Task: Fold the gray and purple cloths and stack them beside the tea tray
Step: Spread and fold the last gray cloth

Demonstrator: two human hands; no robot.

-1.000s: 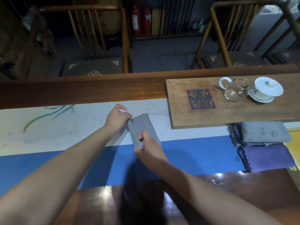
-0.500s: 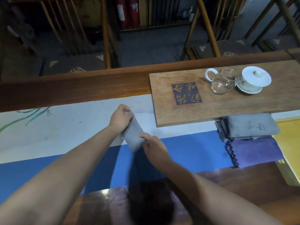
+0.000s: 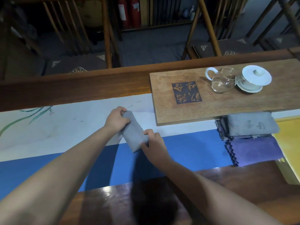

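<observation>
A gray cloth (image 3: 134, 133), folded into a narrow strip, lies on the white and blue table runner in the middle of the view. My left hand (image 3: 116, 119) pinches its far end and my right hand (image 3: 153, 143) grips its near end. The wooden tea tray (image 3: 186, 109) sits to the right. In front of the tray lies a stack of folded cloths: a gray one (image 3: 250, 125) with dark characters on top, and a purple one (image 3: 254, 150) nearer to me.
A glass pitcher (image 3: 223, 82) and a white lidded cup (image 3: 254, 77) stand on the tray's far right. A yellow mat (image 3: 290, 143) lies right of the stack. Wooden chairs (image 3: 105, 38) stand beyond the table's far edge. The near table edge (image 3: 129, 200) is glossy wood.
The gray cloth went from a wide, half-open piece to a narrow folded strip between my hands. The view shifted, so the tray and stack sit further left in the frame.
</observation>
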